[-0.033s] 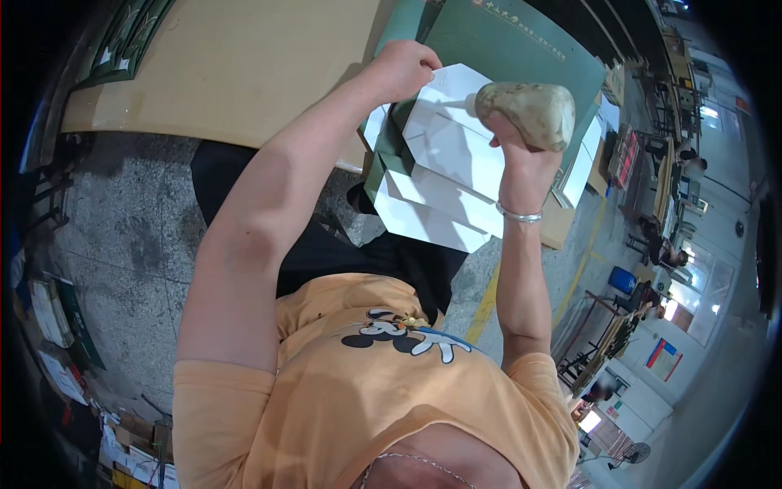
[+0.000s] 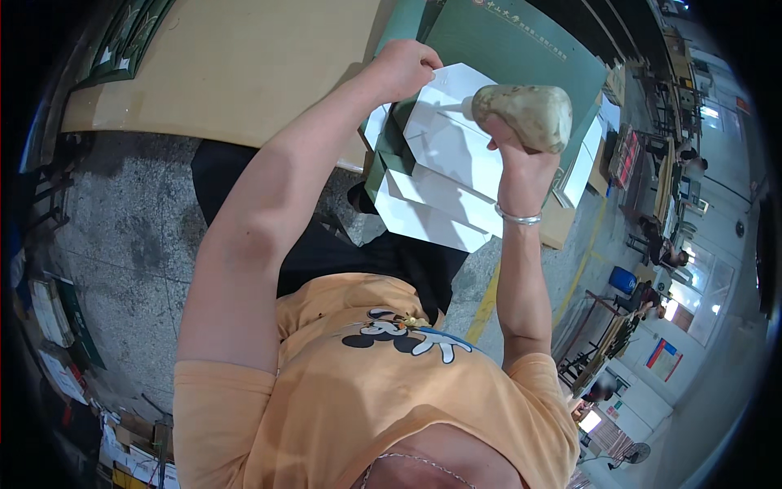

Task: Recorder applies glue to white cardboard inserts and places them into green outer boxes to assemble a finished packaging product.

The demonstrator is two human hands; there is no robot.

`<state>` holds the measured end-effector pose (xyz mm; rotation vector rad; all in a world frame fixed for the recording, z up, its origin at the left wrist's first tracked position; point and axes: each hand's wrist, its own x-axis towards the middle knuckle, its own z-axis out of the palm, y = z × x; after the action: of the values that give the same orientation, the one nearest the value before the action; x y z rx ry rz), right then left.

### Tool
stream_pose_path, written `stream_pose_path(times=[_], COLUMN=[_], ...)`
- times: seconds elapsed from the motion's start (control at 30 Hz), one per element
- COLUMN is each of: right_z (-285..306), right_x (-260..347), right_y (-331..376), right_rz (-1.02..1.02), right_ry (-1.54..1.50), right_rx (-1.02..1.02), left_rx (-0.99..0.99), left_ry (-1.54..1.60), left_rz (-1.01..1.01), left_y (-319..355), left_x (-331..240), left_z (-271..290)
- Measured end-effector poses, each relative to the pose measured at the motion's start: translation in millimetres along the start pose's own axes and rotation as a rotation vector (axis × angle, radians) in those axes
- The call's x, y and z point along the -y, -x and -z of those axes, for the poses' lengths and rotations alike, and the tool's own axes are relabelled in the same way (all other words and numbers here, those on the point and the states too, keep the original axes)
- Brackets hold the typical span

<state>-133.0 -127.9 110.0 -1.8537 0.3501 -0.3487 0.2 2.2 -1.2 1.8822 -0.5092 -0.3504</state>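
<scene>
Below tan tabletop (image 2: pixel 244 65), grey floor (image 2: pixel 122 220); right fingers (image 2: pixel 504 133) clamped on bottle (image 2: pixel 533 110); left fingers (image 2: pixel 429 59) at white card (image 2: pixel 459 85), grip unclear.

A tan, cardboard-coloured tabletop (image 2: pixel 236 65) fills the area from 10 to 12 o'clock, its near edge bowed by the lens. At 10 o'clock, close to its outer edge, lies a group of dark green, printed folders (image 2: pixel 134 41), overlapping each other. At 1 o'clock a large green panel (image 2: pixel 521 49) covers the work surface, with white sheets (image 2: pixel 452 138) with angled corners on the green material, their lower ends reaching past the near edge. More white pieces (image 2: pixel 585 167) lie at 2 o'clock. Below, at 9 o'clock, the floor (image 2: pixel 122 212) is grey and speckled; 2 yellow stripes (image 2: pixel 486 308) mark it between 3 and 4 o'clock.
</scene>
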Motion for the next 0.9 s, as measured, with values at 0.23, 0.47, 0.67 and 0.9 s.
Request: stream_pose_path(times=[0.23, 0.47, 0.67, 0.9], right_z=[-9.0, -13.9, -10.4, -0.9], right_x=[-7.4, -12.6, -11.0, -7.1], right_y=[11.2, 11.2, 14.0, 19.4], right_rz=[-0.032, -0.062, -0.069, -0.079], right_ry=[0.031, 0.106, 0.128, 0.154], right_rx=[0.127, 0.155, 0.164, 0.199], left_rx=[0.016, -0.001, -0.014, 0.078], left_ry=[-0.011, 0.005, -0.047, -0.047], left_rz=[0.007, 0.030, -0.011, 0.092], left_y=[-3.3, -10.0, -11.8, -8.5], left_x=[2.2, 7.6, 12.2, -5.9], left_z=[-1.2, -10.9, -13.4, 3.1])
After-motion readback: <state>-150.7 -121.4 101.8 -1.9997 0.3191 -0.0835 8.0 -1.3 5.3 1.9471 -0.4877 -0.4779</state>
